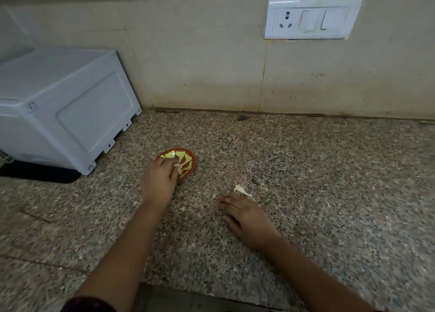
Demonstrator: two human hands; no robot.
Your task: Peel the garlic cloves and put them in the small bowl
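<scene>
Left hand (pixel 159 178) pinches clove (pixel 177 168) at bowl (pixel 187 155) edge; right hand (pixel 246 215) flat on counter (pixel 317 170).

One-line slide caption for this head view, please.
Left hand holds a garlic clove over the small bowl; right hand rests on the granite counter beside a garlic peel scrap.

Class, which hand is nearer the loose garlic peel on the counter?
Right. The right hand rests just beside the garlic peel; the left hand pinches a clove over the small bowl.
</scene>
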